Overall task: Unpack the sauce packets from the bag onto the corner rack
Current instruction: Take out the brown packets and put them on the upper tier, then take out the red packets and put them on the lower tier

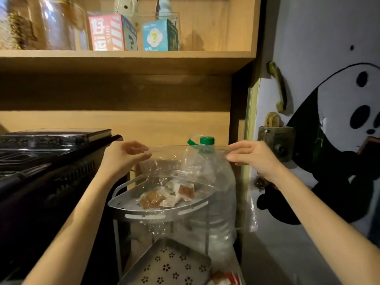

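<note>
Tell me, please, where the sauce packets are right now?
In the head view, the sauce packets lie on the top tier of the corner rack, low centre, beneath the clear bag, left of the water jug.

One head-worn wide-angle view only — it looks forward and slightly down from close range, over both outstretched forearms, toward a corner rack (158, 204) set against wooden shelving (123, 58) — edges curve with lens distortion.

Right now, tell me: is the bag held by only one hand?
No, the left hand and the right hand each pinch an end of the clear bag.
</note>
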